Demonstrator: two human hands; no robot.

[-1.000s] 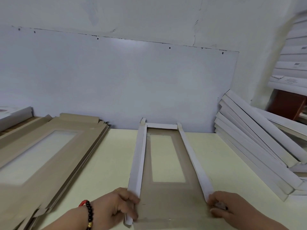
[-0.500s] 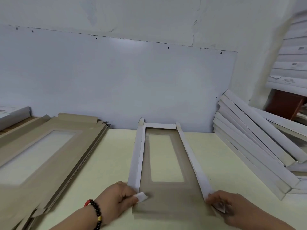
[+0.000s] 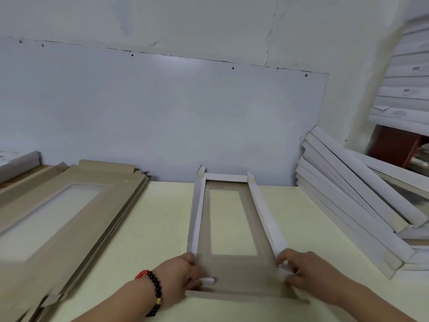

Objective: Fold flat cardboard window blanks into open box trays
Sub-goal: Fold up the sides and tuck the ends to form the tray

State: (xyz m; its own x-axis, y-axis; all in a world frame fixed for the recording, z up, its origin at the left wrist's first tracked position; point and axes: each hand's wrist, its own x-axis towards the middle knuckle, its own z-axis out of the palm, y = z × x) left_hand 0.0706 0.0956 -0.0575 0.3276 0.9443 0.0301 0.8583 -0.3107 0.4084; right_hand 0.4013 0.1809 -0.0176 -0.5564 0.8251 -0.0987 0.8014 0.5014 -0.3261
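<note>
A long brown cardboard window blank (image 3: pixel 239 275) lies lengthwise on the pale yellow table (image 3: pixel 157 228), its clear window in the middle. Its two long white side walls and the far end wall stand folded up. My left hand (image 3: pixel 183 275) grips the near end of the left wall and pinches a small white corner tab turned inward. My right hand (image 3: pixel 299 273) grips the near end of the right wall, fingers curled round its corner tab. The near end flap lies flat on the table between my wrists.
A stack of flat brown window blanks (image 3: pixel 58 219) fills the table's left side. Several folded white trays (image 3: pixel 362 205) lean in a pile at the right, with more white boxes (image 3: pixel 404 94) stacked above. A whitish wall panel (image 3: pixel 162 117) stands close behind the table.
Both hands have slid inward along the near ends of the side walls and turned the small corner tabs in toward the middle. The view has shifted slightly.
</note>
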